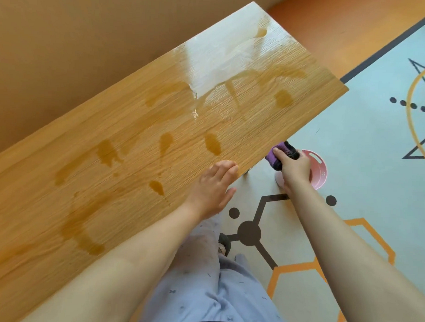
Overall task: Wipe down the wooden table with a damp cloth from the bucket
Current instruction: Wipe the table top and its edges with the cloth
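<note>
- The purple-and-black cloth (283, 152) is being gripped by the right hand (294, 168), with the fingers clamped round it, just off the counter's edge and above the pink bucket (320, 170).
- The left hand (213, 187) is being rested on the near edge of the wooden counter (135, 124), fingers straight and close together.
- Wet streaks (213, 144) are being displayed across the counter top.
- The bucket is being carried by the patterned floor mat (363, 147).

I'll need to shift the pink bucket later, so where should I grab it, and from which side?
Probably by the cut-out slot in the rim of the pink bucket. It stands upright on the floor mat, mouth up, so hook your grip through from above, on the side away from the wooden table.
</note>
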The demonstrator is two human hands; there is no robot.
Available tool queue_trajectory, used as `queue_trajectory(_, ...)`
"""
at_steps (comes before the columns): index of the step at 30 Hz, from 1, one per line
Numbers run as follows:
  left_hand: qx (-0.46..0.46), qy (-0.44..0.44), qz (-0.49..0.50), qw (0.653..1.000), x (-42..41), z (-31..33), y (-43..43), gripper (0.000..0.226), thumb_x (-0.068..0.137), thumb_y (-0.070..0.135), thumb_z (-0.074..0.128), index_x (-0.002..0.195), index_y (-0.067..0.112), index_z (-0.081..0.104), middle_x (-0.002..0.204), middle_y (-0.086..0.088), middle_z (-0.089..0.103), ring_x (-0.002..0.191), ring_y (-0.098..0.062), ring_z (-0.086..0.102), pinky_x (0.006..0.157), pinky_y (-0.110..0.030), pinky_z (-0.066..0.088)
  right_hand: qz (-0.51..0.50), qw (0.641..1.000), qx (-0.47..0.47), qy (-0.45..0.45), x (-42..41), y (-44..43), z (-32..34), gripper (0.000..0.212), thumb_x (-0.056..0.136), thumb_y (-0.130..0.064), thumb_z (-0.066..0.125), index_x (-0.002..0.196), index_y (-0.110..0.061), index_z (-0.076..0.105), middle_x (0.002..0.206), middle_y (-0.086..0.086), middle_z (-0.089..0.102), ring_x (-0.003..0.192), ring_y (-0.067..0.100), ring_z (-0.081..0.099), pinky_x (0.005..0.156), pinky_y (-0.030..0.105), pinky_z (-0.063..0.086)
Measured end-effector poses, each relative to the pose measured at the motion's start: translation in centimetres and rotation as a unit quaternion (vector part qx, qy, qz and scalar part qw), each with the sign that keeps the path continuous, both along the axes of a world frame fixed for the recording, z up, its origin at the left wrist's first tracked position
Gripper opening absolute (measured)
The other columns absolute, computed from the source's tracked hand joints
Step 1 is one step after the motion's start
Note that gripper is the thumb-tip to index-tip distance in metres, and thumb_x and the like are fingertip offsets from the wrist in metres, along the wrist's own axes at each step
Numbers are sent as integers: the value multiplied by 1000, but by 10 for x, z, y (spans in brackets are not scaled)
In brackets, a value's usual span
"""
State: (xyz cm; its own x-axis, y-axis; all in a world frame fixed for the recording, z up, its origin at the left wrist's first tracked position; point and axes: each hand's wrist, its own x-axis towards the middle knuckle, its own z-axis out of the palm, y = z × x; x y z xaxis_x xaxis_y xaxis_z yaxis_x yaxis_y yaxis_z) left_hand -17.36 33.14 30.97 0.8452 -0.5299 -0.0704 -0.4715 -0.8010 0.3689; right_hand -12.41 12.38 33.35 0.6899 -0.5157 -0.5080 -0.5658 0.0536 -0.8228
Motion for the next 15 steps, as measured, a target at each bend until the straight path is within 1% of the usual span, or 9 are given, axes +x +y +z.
queue_trajectory(2,12,3,-4,1000,10,-3,-6,50,94,36,41,137,10,41,138,-5,44,131,-22,34,108,-39,37,9,1000,22,-3,-13,11,-6,19,81,-15,72,96,-10,61,81,1,63,76,14,58,62,18,42)
queue_trajectory(4,7,-8,-6,1000,12,-5,-7,48,95,33,45,137,10,44,139,-4,45,132,-22,36,109,-38,32,29,999,39,8,-28,26,-13,22,81,-19,72,99,-10,62,86,1,66,79,13,61,65,19,43)
queue_trajectory(7,-3,-10,2,1000,11,-7,-7,47,94,29,46,137,10,46,139,-4,46,131,-21,37,108,-38,36,49,998,44,2,-42,36,-19,24,80,-22,74,100,-14,63,91,1,67,83,11,62,67,18,44)
queue_trajectory(10,-6,-13,12,1000,13,-8,-8,47,93,29,44,136,10,46,137,-5,47,128,-22,38,106,-41,40,76,997,22,-9,-23,18,-16,24,78,-19,75,98,-12,63,90,2,66,82,10,62,67,16,44)
queue_trajectory(13,-13,-19,11,1000,12,-8,-9,47,92,28,44,135,10,46,136,-5,48,127,-22,40,105,-40,41,40,999,7,-13,11,-17,-8,25,78,-18,74,100,-10,62,86,-2,64,77,8,60,59,8,43)
queue_trajectory(15,-16,-23,11,1000,11,-9,-9,47,92,27,46,135,10,45,136,-5,47,126,-23,40,105,-39,40,13,1000,-12,-17,30,-38,-6,23,79,-19,74,96,-12,61,81,-4,61,72,8,57,53,5,41)
